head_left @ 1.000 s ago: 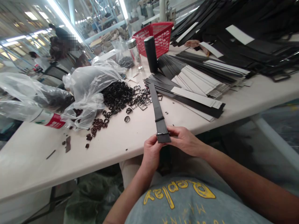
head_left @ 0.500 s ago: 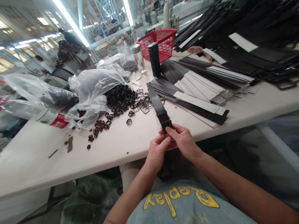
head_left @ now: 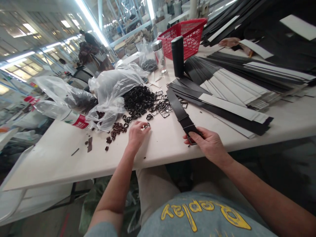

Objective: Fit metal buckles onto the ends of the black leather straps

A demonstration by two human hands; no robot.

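Right hand (head_left: 212, 146) has the near end of a black strap (head_left: 179, 110) pinched, thumb on top, and it's covering part of the buckle (head_left: 192, 143) there, so I can't make out how that's fastened. Strap slants away over the table (head_left: 118, 162); its far end sits right by the fanned strap stack (head_left: 229, 87), kinda hard to see where one stops and the other starts. Left hand (head_left: 137, 135) is well apart from the right, fingertips at a small dark loop (head_left: 147, 125). Can't tell if it's gripped or just touched. Plastic bag (head_left: 112, 82) hides some of the brown loops (head_left: 118, 129). Big dark pile (head_left: 296, 42) is cut off at the right edge.
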